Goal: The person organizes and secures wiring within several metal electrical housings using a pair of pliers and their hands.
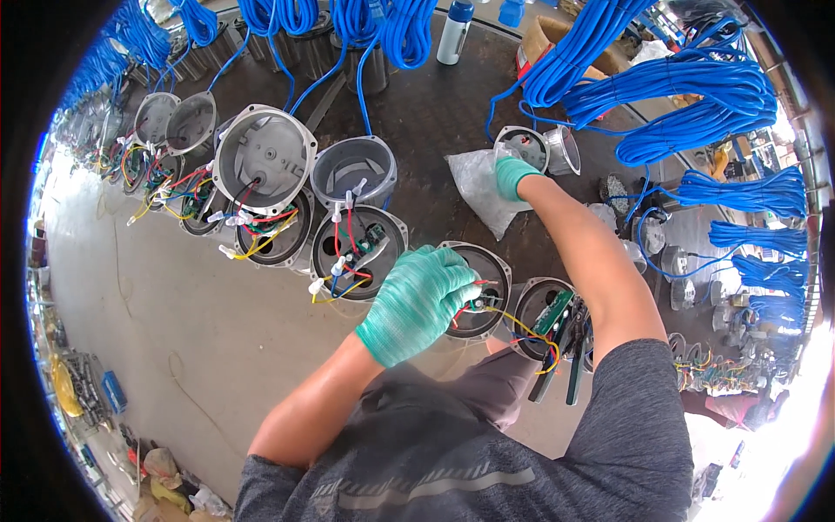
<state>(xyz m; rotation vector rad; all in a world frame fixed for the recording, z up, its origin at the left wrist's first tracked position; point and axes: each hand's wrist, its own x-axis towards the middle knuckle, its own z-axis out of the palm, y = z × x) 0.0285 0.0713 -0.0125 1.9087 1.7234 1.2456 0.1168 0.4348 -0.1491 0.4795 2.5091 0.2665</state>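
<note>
My left hand (420, 304), in a green glove, is closed in a pinch on red wires (489, 283). Their bare-looking ends poke out past the fingertips, over a round grey motor housing (477, 329) with a small circuit board. My right hand (515, 178), gloved the same, reaches across to a clear plastic bag (484, 185) of small pale pieces; its fingers are hidden at the bag. By my right forearm lies another open housing (541, 304) with a green circuit board, and dark-handled pliers (576, 370) rest against it.
Leftward along the table edge stand several open housings (348, 277) with wires and white caps. Metal cups (265, 157) sit behind them. Bundles of blue cable (670, 91) crowd the back and right. A bottle (454, 33) and a cardboard box (548, 43) stand at the far side.
</note>
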